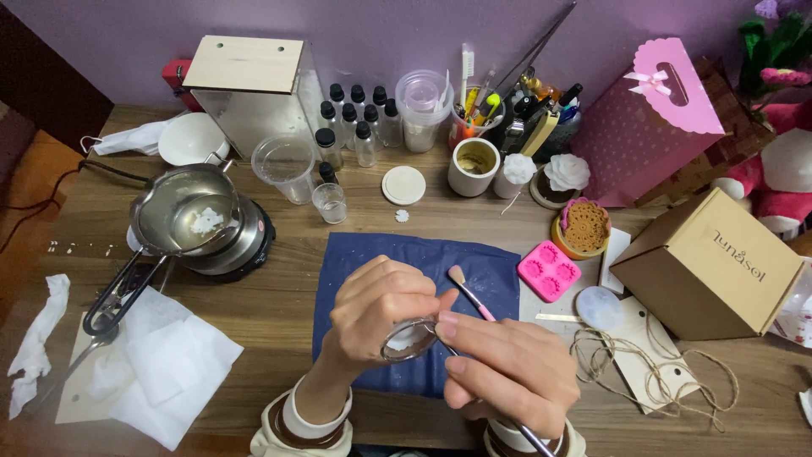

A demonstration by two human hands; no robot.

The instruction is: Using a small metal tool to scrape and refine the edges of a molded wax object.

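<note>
Over a dark blue mat point(482, 262) on a wooden counter point(288, 296), a person's left hand point(381, 309) curls its fingers closed around a small clear glass jar point(409, 338), tilted so its mouth faces the camera. The right hand point(507, 372) is closed on a thin brush point(470, 292) with a pink handle, its pale tip pointing up and away just beyond the jar; the jar appears to hold something whitish, though the view is too poor to be sure. To the left, a metal melting pot point(182, 216) sits on a small black hotplate point(249, 245). A pink silicone mould point(549, 271) lies just right of the mat, near a cardboard box point(710, 267).
</note>
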